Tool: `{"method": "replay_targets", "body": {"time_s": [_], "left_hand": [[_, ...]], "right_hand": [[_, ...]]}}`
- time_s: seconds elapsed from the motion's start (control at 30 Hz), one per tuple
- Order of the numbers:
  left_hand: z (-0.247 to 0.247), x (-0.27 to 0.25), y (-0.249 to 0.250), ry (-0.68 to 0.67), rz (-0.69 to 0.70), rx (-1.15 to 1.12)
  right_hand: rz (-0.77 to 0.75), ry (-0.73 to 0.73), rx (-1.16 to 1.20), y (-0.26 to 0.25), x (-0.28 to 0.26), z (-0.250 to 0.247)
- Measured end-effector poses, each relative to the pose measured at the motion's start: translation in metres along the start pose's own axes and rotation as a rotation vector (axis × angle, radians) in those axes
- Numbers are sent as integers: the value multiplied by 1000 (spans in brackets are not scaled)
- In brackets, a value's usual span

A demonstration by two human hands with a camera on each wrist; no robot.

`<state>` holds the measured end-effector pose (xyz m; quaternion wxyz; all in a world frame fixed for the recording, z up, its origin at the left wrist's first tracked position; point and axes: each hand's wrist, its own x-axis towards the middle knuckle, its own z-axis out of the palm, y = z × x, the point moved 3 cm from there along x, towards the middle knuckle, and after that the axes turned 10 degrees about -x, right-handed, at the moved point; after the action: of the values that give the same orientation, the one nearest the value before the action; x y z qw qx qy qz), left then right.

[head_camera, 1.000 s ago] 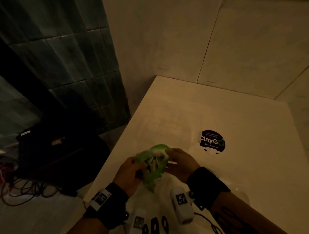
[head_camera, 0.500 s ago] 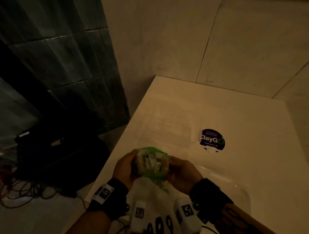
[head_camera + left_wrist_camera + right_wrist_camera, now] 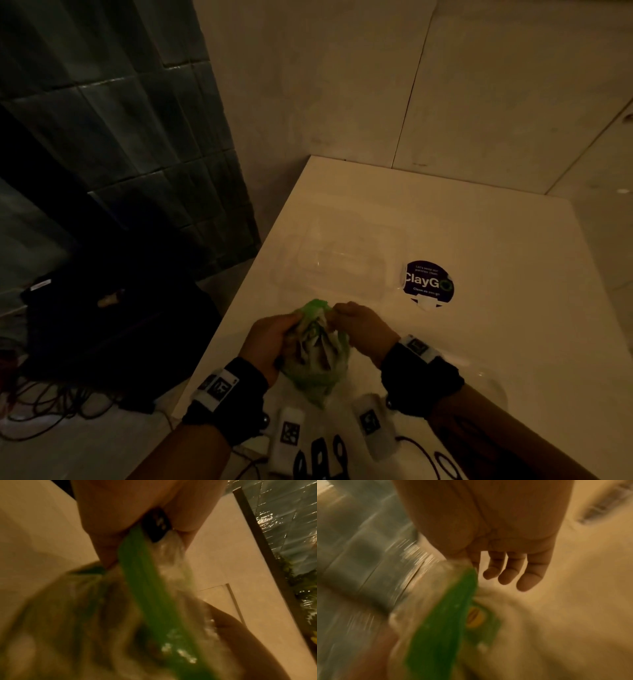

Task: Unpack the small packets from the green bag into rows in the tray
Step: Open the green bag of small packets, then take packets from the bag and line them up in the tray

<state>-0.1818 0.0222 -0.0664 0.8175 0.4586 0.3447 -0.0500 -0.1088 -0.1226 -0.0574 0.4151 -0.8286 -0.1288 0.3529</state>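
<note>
Between the two hands, just above the near edge of the bench (image 3: 479,342), hangs the green bag (image 3: 317,356), its mouth turned up and away from the person. On the bag's left side the left hand (image 3: 270,342) grips it, fingers curled round the plastic; on the bag's right side the right hand (image 3: 363,329) pinches the upper rim. In the right wrist view that pinch sits at the bag's green edge (image 3: 443,622), while three other fingers (image 3: 510,574) hang loosely curled beside the bag and touch nothing. Small packets (image 3: 318,346) show as pale shapes through the bag's clear wall, all inside it; how many cannot be told. Beyond the bag, further from the person, a clear tray (image 3: 376,274) lies on the bench, hard to make out in the dim light. Right of the bag and beyond it, a round dark sticker (image 3: 428,282) lies flat on the bench, just beside the tray.
</note>
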Motion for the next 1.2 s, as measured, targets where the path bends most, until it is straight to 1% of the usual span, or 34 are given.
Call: {"method": "replay_targets", "body": {"time_s": [0.07, 0.1, 0.27, 0.33, 0.4, 0.47, 0.53, 0.57, 0.6, 0.67, 0.73, 0.77, 0.83, 0.9, 0.93, 1.0, 1.07, 1.1, 1.13, 1.2], "left_hand": [[-7, 4, 5, 27, 35, 100], [-9, 6, 7, 31, 45, 138], [-8, 9, 8, 5, 34, 201], [-9, 13, 6, 12, 45, 187], [-11, 15, 3, 19, 84, 215], [-15, 13, -1, 5, 133, 395], [-22, 7, -5, 64, 200, 595], [-23, 3, -6, 99, 235, 632], [-23, -2, -7, 105, 261, 626], [-19, -5, -10, 37, 312, 601], [-14, -9, -8, -78, 366, 627], [-11, -11, -6, -132, 397, 655], [-10, -15, -2, -208, 445, 699], [-13, -16, 0, -236, 472, 742], [-15, -15, -1, -240, 478, 755], [-16, -13, -2, -251, 503, 802], [-14, -14, 0, -280, 546, 865], [-12, -16, 1, -298, 564, 904], [-10, -16, 1, -313, 578, 959], [-8, -16, 1, -327, 596, 1075]], "right_hand": [[85, -44, 417, 7, 1, 2], [115, -66, 524, 12, 1, 3], [168, -114, 660, 33, 0, 10], [176, -92, 659, 33, -3, 7], [171, -53, 553, 32, -7, 4], [159, -5, 466, 34, -8, 3], [156, 16, 435, 35, -11, 2], [153, 24, 396, 36, -11, 2], [146, 37, 307, 35, -12, 2], [66, 98, 65, 29, -13, 1], [-60, 217, -182, 18, -13, -3], [-85, 287, -272, 15, -12, -7], [-41, 370, -356, 12, -11, -20], [-6, 372, -389, 15, -11, -27], [-24, 365, -403, 15, -13, -25], [-143, 376, -412, 11, -21, -18], [-284, 431, -437, 5, -30, -12], [-316, 458, -467, 2, -34, -10], [-308, 467, -520, -1, -38, -10], [-219, 411, -701, -8, -45, -8]]}}
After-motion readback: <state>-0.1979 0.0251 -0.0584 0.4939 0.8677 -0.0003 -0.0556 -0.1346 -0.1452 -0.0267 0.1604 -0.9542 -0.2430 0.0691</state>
